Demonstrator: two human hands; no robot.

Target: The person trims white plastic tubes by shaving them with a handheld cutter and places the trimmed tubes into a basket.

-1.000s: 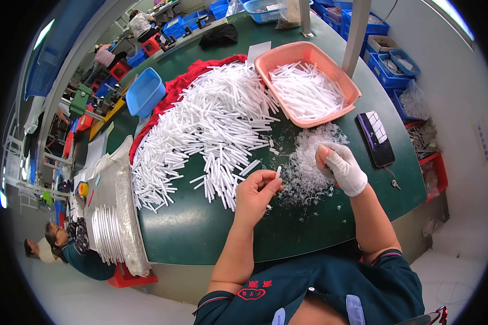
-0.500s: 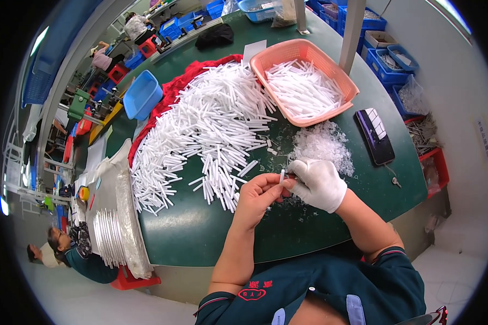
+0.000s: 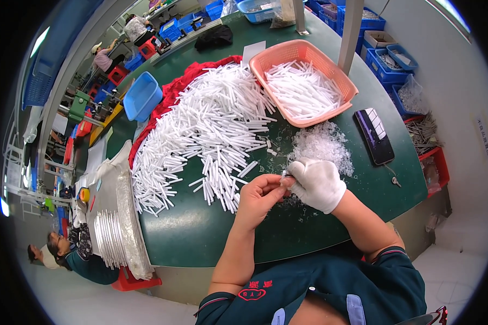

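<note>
My bare left hand (image 3: 259, 198) pinches a short white plastic tube (image 3: 283, 174), whose tip shows at the fingertips. My right hand (image 3: 319, 187), in a white glove, is closed against that tip. A small dark sliver shows between the gloved fingers, but its kind is hidden. Just beyond the hands lies a heap of clear-white shavings (image 3: 324, 145), with bits scattered around it. Left of the hands a big pile of loose white tubes (image 3: 217, 127) spreads over a red cloth (image 3: 173, 86). More white tubes fill a pink plastic basket (image 3: 339, 105) beyond the shavings.
A phone (image 3: 374, 137) lies at the right, a small key-like piece on its cord. An empty blue tray (image 3: 142, 96) stands behind the pile. A bundle of thin metal rods (image 3: 108, 238) lies at the left edge. A grey post (image 3: 352, 35) rises behind the basket.
The tube stood upright above my left fingertips; now the gloved fingers cover more of it and only its tip shows. My right hand has shifted slightly left.
</note>
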